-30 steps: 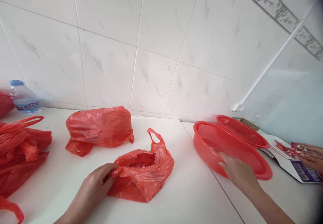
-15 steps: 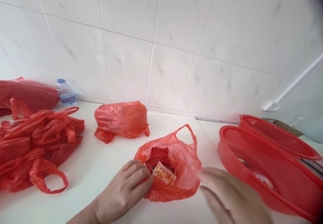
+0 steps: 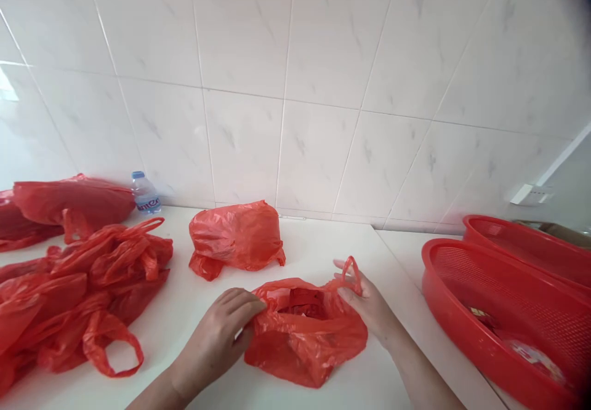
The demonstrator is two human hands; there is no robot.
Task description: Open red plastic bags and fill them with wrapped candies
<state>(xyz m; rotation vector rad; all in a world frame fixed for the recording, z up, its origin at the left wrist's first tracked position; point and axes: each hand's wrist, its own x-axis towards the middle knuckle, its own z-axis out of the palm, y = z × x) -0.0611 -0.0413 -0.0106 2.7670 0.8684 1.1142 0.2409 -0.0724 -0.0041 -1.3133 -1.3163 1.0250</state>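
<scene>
A red plastic bag [image 3: 309, 348] lies on the white table in front of me, its mouth partly gathered. Inside it, dark red packets [image 3: 305, 302] show through the opening. My left hand [image 3: 221, 336] is closed on the bag's left rim, thumb and fingers pinching the film. At the bag's right side, my right hand [image 3: 367, 305] has the upright handle loop between its thumb and fingers, with some fingertips reaching past the loop. The orange-and-white packet seen before is hidden by the bag's front wall.
A filled red bag [image 3: 235, 237] stands behind. On the left are a heap of crumpled red bags [image 3: 92, 287], another bulky red bag [image 3: 83, 204] and a water bottle [image 3: 145, 194] by the tiled wall. Two red baskets [image 3: 494, 311] stand on the right, the nearer holding some packets.
My right hand has moved to the back right of the bag and taken its handle. The mouth has narrowed and the front wall now covers more of the contents. My view has tilted up slightly.
</scene>
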